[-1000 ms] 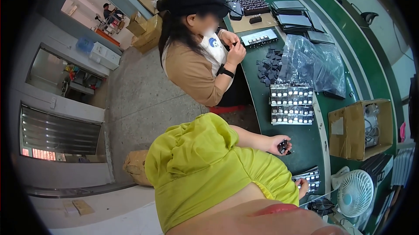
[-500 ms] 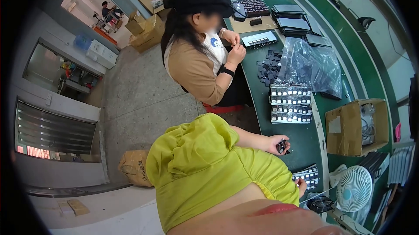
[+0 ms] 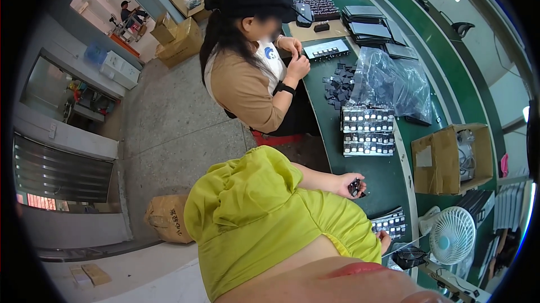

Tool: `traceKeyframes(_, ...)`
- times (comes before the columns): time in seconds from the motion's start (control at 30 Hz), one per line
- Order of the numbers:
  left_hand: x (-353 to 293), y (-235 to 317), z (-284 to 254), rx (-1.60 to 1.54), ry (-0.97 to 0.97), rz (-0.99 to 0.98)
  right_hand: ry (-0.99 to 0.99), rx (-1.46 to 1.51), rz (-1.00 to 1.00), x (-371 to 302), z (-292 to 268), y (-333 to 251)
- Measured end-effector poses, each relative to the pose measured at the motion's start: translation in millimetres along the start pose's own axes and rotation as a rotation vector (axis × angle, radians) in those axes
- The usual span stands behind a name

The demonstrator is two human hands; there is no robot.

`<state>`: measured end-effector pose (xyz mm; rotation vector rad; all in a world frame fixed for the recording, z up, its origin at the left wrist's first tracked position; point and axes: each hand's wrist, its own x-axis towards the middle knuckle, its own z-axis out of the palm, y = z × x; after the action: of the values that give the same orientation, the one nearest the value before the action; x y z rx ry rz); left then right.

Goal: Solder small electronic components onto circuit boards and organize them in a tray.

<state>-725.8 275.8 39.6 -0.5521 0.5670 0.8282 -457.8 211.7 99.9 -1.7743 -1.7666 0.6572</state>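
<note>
My left hand is curled, palm up, around a handful of small black pieces above the green bench. My right hand, mostly behind my yellow-green sleeve, is at the near edge of a black panel set with rows of small white squares. Its fingers are bent together; whatever is between them is too small to make out. Farther along the bench are stacked panels of the same kind. Beyond them lies a loose pile of flat black pieces.
A co-worker in a black cap sits to the left, hands by another panel. A clear plastic bag lies beyond the stacks. An open cardboard box and a white fan stand along the bench's far side.
The whole view has shifted slightly, so the scene sits a little farther left. My left hand still holds the black pieces; my right hand stays at the panel.
</note>
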Motion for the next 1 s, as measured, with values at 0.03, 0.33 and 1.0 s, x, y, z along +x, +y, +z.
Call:
traceKeyframes(0.03, 1, 1, 0, 0.006, 0.001, 0.004, 0.023, -0.038, -0.021, 1, -3, -1)
traceKeyframes(0.33, -6, 2, -2, 0.006, 0.001, 0.012, 0.041, -0.137, -0.072, 6, -12, 4)
traceKeyframes(1.0, -13, -2, 13, 0.049, -0.011, -0.023, -0.02, 0.676, -0.202, 60, -188, -191)
